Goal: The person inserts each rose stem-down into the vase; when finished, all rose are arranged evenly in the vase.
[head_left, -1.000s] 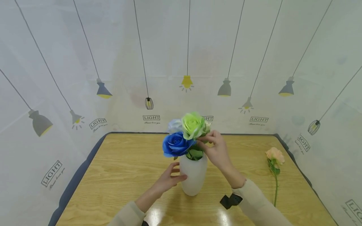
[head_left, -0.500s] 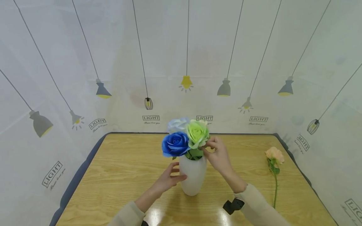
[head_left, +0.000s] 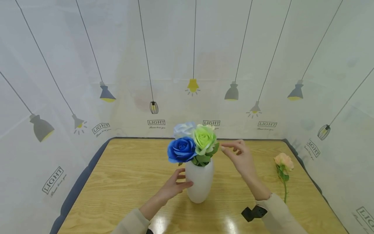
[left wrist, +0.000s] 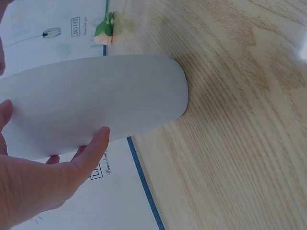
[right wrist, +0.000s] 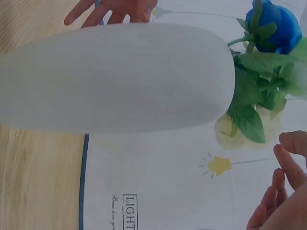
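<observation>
A white vase point(head_left: 200, 182) stands upright on the table in the head view, with artificial roses in it. A blue rose point(head_left: 181, 149) leans front left, a green rose point(head_left: 204, 139) sits right, and a pale blue rose point(head_left: 183, 130) is behind; a cream flower point(right wrist: 230, 132) shows low in the right wrist view. My left hand point(head_left: 172, 186) holds the vase's left side, thumb in front and fingers curved toward the back. Just right of the green rose's leaves, my right hand point(head_left: 241, 159) hovers, thumb and forefinger near each other with nothing between them.
A peach rose point(head_left: 284, 161) with a green stem lies on the wooden table point(head_left: 122, 182) at the right. Behind the table's dark edge hangs a pale backdrop point(head_left: 169, 58) printed with lamps. A black device point(head_left: 254, 213) is on my right wrist.
The green rose has moved down and right and sits lower in the vase. My right hand has let go of it and drawn away to the right. The left hand stays on the vase.
</observation>
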The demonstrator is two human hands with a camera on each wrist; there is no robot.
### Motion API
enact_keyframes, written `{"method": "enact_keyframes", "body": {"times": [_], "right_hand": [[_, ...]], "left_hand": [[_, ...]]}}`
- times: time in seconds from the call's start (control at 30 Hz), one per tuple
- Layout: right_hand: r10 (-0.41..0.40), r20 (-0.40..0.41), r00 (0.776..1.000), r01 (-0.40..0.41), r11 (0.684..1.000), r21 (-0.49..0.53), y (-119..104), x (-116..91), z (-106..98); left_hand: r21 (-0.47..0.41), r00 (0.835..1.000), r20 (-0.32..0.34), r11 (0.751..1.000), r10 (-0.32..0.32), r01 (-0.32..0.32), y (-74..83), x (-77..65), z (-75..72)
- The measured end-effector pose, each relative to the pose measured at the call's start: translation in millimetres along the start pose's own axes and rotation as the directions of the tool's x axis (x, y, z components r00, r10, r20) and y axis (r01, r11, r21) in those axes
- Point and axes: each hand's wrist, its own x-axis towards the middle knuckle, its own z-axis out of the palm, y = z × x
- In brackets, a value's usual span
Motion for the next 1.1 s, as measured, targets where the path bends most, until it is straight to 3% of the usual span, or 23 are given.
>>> {"method": "enact_keyframes", "body": {"times": [0.23,0.27,0.37,0.47,0.5,0.6,0.7,0.73,0.93,1.03,1.1], "right_hand": [[0.076,-0.026,0.997,-0.078,0.996,-0.049,33.8,-6.4,-29.5],[0.055,-0.028,0.998,-0.055,0.998,-0.018,58.4,-7.0,-33.6],[0.112,-0.031,0.993,-0.113,0.993,-0.019,80.8,-12.2,-44.9],[0.179,-0.047,0.983,-0.182,0.982,-0.047,153.7,-15.9,-59.1],[0.216,-0.023,0.976,-0.217,0.975,-0.037,144.5,-20.7,-63.5],[0.273,0.000,0.962,-0.273,0.962,0.016,205.7,-27.8,-82.2],[0.340,0.046,0.939,-0.342,0.939,0.045,217.4,-38.0,-102.0],[0.380,0.019,0.925,-0.380,0.925,-0.008,237.6,-38.9,-108.3],[0.497,-0.127,0.859,-0.513,0.826,-0.233,294.1,-55.3,-131.1],[0.529,-0.193,0.826,-0.562,0.795,-0.228,312.6,-63.6,-141.5],[0.566,-0.233,0.791,-0.607,0.774,-0.181,318.3,-69.4,-148.3]], "left_hand": [[-0.004,1.000,0.002,1.000,-0.007,0.007,0.2,-0.3,0.7],[-0.005,1.000,0.000,1.000,-0.007,0.007,0.0,-0.1,0.8],[-0.002,1.000,-0.001,1.000,-0.003,0.003,-0.4,0.0,0.9],[-0.005,1.000,0.002,1.000,-0.002,0.002,-0.4,0.1,0.7],[-0.005,1.000,0.002,1.000,0.001,-0.001,0.0,-0.3,0.7],[-0.004,1.000,0.001,1.000,0.003,-0.003,1.4,-0.9,0.6],[-0.002,1.000,0.000,1.000,0.002,-0.002,2.1,-1.3,0.6],[-0.001,1.000,0.000,1.000,-0.001,0.001,2.2,-1.2,0.6],[0.000,1.000,-0.002,1.000,0.005,-0.005,1.7,-1.2,0.5],[0.000,1.000,-0.002,1.000,0.011,-0.011,0.9,-1.3,0.6],[-0.004,1.000,-0.001,1.000,0.009,-0.009,1.0,-1.4,0.5]]}}
